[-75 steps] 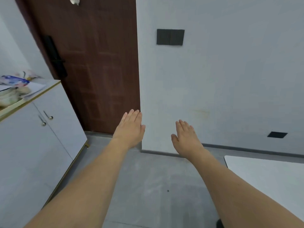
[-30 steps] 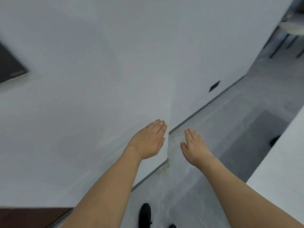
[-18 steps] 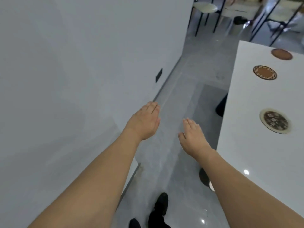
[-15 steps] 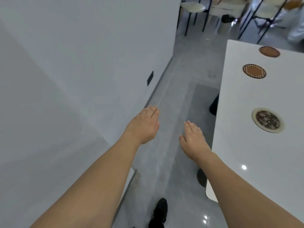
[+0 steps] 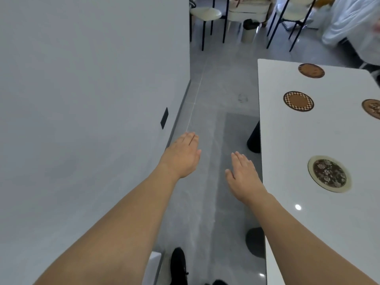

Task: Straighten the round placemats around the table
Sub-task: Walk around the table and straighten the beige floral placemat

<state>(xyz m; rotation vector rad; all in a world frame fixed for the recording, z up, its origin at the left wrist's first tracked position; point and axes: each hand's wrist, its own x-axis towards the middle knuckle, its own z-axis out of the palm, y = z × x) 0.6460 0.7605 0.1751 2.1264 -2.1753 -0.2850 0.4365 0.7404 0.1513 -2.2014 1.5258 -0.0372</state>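
A white table (image 5: 287, 136) fills the right side. Round placemats lie on it: a dark floral one with a pale rim (image 5: 329, 173) nearest, a checker-rimmed brown one (image 5: 298, 101) farther back, a plain brown one (image 5: 311, 70) at the far end, and another cut off by the right edge (image 5: 373, 109). My left hand (image 5: 183, 156) and my right hand (image 5: 242, 174) are stretched out flat over the grey floor, left of the table, holding nothing. My right hand is just beside the table's left edge.
A white wall (image 5: 92, 99) with a black socket (image 5: 164, 117) runs along the left. Black table legs (image 5: 254, 138) stand under the table edge. Chairs (image 5: 205, 15) and a person in white (image 5: 353, 23) are at the back. My black shoe (image 5: 178, 264) is below.
My view has swung from the door and cabinet round to the right along the wall, bringing the table and placemats into sight. Both hands stay flat and empty.
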